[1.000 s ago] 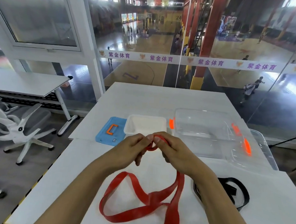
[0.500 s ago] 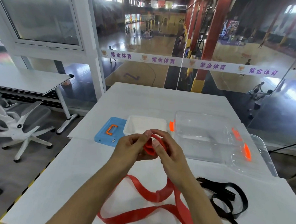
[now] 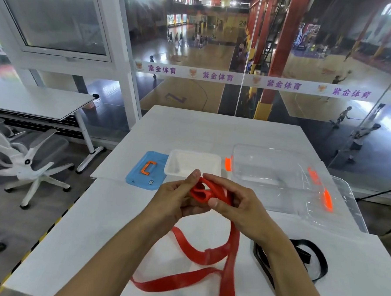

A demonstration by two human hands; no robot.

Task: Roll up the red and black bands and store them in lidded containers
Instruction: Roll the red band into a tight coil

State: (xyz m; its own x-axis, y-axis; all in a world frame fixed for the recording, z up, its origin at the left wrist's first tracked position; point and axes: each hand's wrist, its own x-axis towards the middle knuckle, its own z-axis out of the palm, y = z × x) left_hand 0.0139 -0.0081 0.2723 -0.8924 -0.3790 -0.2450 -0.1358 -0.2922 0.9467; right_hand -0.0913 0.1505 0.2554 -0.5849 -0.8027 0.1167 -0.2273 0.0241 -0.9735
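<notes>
Pinching the started coil of the red band [image 3: 207,191] between them, the left hand [image 3: 176,200] and the right hand [image 3: 237,203] meet above the middle of the worktop [image 3: 91,221], raised off its surface so the roll can be turned freely. The left thumb and fingers curl round one side of the small coil; the right thumb presses on its near edge while the fingers wrap over the top — a grip that looks meant to keep the first turns tight so they do not spring open.

The rest of the red band hangs from under the right hand and lies in loose, crossing loops on the worktop toward the person, slack enough to feed into the roll without dragging. Only a few turns seem made, so most of the rolling is probably ahead.

The black band [image 3: 302,259] lies untouched in a loose heap beside the right forearm, within reach for its turn. Beyond the hands stand the open containers: a white tub [image 3: 178,162] with its blue lid [image 3: 143,174] laid just beside it, and a larger clear box [image 3: 268,174] with orange clips, its clear lid [image 3: 345,201] apparently resting against its right side — both left open, likely ready to receive the rolled bands.
</notes>
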